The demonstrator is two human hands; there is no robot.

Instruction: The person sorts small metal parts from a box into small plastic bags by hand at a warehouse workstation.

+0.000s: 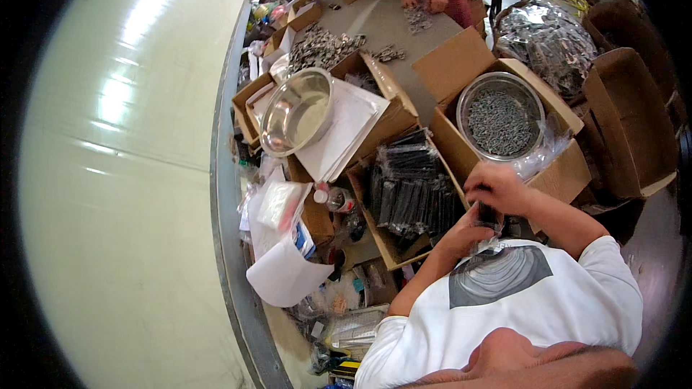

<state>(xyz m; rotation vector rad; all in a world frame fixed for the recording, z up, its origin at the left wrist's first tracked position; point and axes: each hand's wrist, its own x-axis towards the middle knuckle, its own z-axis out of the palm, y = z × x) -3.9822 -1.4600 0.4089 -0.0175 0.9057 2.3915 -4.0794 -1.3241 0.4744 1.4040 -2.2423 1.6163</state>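
Observation:
Close in front of my white shirt, my left hand (468, 234) is closed round a small black piece in clear plastic (488, 215). Just above it, my right hand (499, 186) has its fingers curled together at the top of that piece. Slightly blurred, those fingers hide whatever they pinch. To the left of both hands, an open carton (395, 256) holds many black packets in clear plastic (414, 191). Beyond my right hand, a round metal bowl full of small grey screws (502, 122) sits in another open carton (450, 65).
An empty steel bowl (297, 112) rests on white sheets (353, 126) over a carton. Behind lies a heap of metal parts (321, 49). A bottle (335, 199) stands nearer. Across the table, another person's hands (425, 3) hold small pieces. Shiny plastic-wrapped parts (544, 43) fill the far right.

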